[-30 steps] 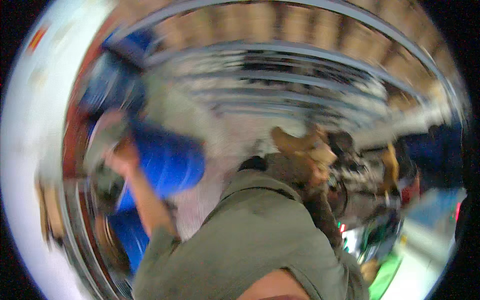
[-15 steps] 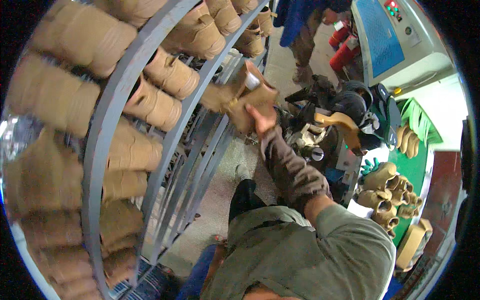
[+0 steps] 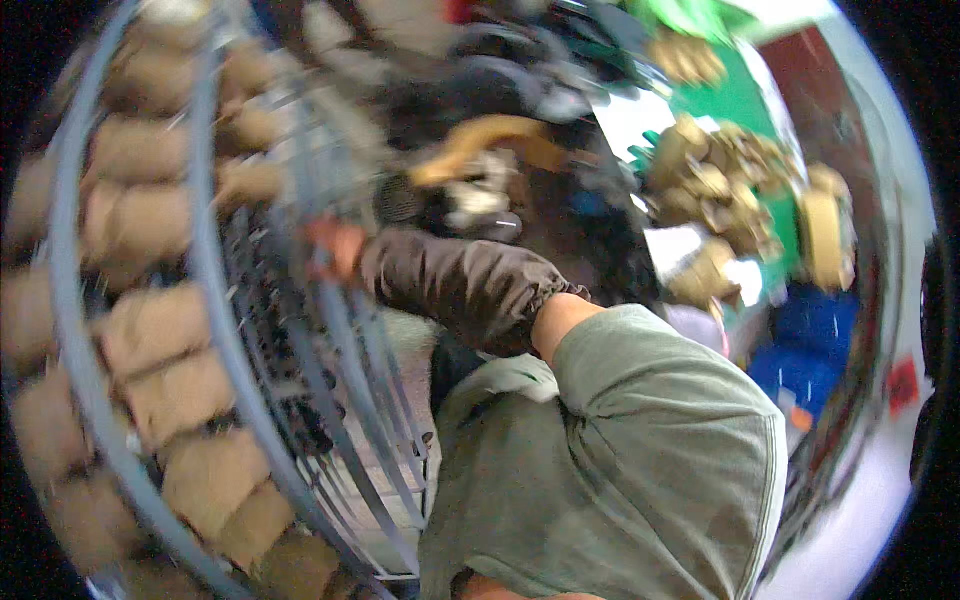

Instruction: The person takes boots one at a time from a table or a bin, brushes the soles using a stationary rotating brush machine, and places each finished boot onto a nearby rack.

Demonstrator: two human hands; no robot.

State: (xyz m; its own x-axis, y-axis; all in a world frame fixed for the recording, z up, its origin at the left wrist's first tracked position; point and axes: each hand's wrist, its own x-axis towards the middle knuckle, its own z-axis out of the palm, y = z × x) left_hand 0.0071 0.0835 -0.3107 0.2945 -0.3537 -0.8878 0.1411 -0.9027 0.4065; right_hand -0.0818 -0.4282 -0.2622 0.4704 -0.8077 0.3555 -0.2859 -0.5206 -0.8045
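Observation:
My right hand reaches left across to the grey metal rack, its sleeved forearm stretched out. Motion smears the fingers, so whether they are open or closed cannot be told. No boot shows clearly in that hand. Tan boots sit in rows on the rack, to the left of the hand. Lower rails run just below the hand. My left hand is out of view.
Right of the rack stands a dark machine with a curved yellow-tan part. Tan footwear pieces are heaped on a green-topped bench. Blue material lies beyond the bench's near end.
My right hand has swung left and nearer to the rack's lower rails. The tan boot it held no longer shows in it. The whole view has turned to the right.

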